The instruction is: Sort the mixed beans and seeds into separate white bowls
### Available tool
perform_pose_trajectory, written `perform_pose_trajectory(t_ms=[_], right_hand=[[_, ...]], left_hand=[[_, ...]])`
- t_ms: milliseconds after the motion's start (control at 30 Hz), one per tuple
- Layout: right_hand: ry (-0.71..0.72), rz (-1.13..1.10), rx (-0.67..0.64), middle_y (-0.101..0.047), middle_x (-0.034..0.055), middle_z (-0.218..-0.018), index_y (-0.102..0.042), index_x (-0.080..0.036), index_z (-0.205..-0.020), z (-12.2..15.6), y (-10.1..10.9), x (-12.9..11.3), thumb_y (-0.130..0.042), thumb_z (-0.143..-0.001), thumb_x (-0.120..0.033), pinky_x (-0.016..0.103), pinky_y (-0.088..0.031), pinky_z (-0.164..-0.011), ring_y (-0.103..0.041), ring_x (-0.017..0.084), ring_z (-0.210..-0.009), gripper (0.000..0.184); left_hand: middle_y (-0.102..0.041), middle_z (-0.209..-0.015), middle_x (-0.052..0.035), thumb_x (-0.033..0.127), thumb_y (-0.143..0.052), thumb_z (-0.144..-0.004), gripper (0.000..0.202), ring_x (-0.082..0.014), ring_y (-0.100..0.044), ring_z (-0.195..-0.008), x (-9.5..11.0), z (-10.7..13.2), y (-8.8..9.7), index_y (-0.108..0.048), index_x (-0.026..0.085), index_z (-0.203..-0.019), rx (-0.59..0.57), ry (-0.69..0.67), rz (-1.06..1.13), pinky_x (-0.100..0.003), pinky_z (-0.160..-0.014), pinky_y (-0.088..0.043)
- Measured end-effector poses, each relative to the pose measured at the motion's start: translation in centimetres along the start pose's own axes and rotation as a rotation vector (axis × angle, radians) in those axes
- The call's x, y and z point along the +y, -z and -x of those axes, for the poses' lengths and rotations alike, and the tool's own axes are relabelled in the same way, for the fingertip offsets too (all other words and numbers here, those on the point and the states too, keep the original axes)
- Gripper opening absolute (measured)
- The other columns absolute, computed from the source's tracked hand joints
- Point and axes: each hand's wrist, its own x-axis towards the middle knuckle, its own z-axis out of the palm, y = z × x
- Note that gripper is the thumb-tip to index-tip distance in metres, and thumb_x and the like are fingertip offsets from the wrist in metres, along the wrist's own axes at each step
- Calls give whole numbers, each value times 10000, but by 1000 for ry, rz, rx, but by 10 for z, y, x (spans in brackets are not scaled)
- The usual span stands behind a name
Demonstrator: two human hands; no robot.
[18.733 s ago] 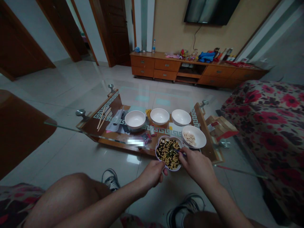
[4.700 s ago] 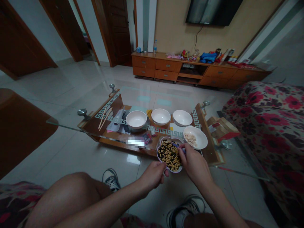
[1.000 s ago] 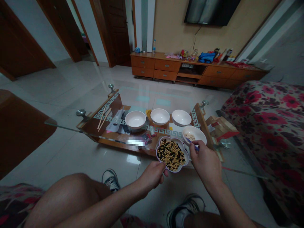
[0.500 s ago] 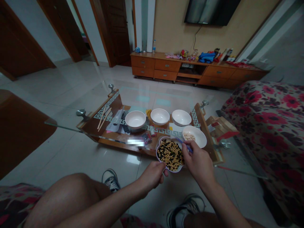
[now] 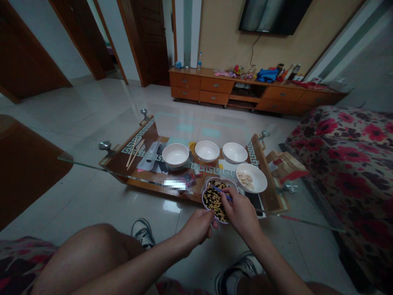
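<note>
Flower-shaped bowl (image 5: 232,184), pale purple at the rim, sits in the person's grasp at the near edge of the glass table, right of its middle. Largest around it are the wooden cabinet (image 5: 215,85) along the far wall, its top strewn with small items, and a piece of furniture under a floral cover (image 5: 346,164) on the right. Next comes the glass table (image 5: 196,123), banded with a key pattern over a wooden frame; a paper bag (image 5: 287,164) shows near its right end. Three white bowls (image 5: 176,157) stand in a row on the glass, and a fourth white bowl (image 5: 260,181) is just beside the flower-shaped one. The left hand (image 5: 199,227) is closed on the near rim. The right hand (image 5: 241,213) is over the bowl's right side, fingers pinched around the slim blue tweezers (image 5: 218,190), which point into the bowl. Chopsticks (image 5: 135,155) lie at the table's left. Smaller still, pale pieces (image 5: 245,179) rest in the fourth bowl. Smallest are the black and yellow beans (image 5: 215,203); whether the tips grip one, I cannot tell.
</note>
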Motion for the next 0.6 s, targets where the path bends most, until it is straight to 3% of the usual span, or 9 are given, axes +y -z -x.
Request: perform_pose_trajectory(t_ms=[300,600], right_hand=[[50,-37,-44,-748,66,-892,-667,-211,-1086,0,1,-2,-390,-982,-369,277,-463,-721,-710,207,-834,335],[113,22,6,-751,66,-924,-679,-219,-1091,3,2,-2,-383,-984,-373,283,-459,-712,-706,212,-825,351]], left_hand=[[-409,-408,49,522,-340,-910,443,-79,-259,-309,5,3,-1,-539,192,-692,-1,21,-14,-209,-366,-165],[-413,-414,42,493,-344,-909,417,-86,-264,-322,4,2,-1,-537,193,-692,-2,12,-7,-216,-377,-170]])
